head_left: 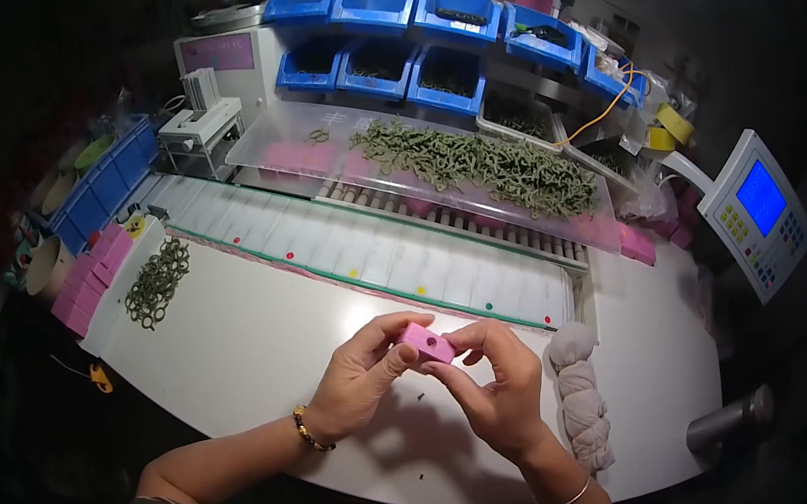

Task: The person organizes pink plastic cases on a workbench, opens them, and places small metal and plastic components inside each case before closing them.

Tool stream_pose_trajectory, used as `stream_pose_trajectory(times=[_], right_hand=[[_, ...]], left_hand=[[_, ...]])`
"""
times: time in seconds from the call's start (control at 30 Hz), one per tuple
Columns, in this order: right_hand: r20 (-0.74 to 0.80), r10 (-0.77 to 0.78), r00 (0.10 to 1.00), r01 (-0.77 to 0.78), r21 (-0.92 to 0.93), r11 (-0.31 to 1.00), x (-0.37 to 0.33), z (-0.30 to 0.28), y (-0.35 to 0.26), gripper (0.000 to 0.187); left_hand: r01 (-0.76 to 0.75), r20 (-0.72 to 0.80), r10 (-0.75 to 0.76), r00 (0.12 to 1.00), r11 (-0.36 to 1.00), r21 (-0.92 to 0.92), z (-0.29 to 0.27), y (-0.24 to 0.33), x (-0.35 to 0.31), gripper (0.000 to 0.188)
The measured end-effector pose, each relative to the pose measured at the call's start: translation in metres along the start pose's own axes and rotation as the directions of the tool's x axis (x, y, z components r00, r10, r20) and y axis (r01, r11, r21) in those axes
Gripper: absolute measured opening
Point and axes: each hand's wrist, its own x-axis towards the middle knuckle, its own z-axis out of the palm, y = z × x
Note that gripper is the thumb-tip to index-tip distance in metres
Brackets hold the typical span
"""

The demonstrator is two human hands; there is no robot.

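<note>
A small pink box (419, 339) with a round dark hole in its face is held up over the white table. My left hand (366, 369) grips its left end between thumb and fingers. At its right end, the thumb and fingertips of my right hand (498, 383) pinch it. Whether anything sits in the hole is too small to tell. To the left lies a loose heap of olive-green ring-shaped pieces (158, 284). Several stacked pink boxes (81, 293) stand at the table's left edge.
A clear tray (272, 135) holding a large green pile (475, 165) spans the back, above rollers and a white conveyor (305, 235). Blue bins (374, 17) rise behind. A control panel (759, 210) stands right, with a twisted grey cloth (582, 400) and a dark cylinder (730, 420) nearer.
</note>
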Motion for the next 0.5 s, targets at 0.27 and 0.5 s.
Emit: stream_pose_trajectory(times=[0.27, 0.5], right_hand=[[0.075, 0.444, 0.893, -0.426, 0.460, 0.779, 0.000, 0.012, 0.027, 0.024], [0.256, 0.665, 0.701, -0.620, 0.680, 0.392, -0.001, -0.002, 0.036, 0.024]], left_hand=[[-0.449, 0.159, 0.604, 0.781, 0.366, 0.815, -0.007, -0.003, 0.010, 0.047], [-0.079, -0.197, 0.348, 0.917, 0.641, 0.763, -0.076, -0.005, 0.056, 0.038]])
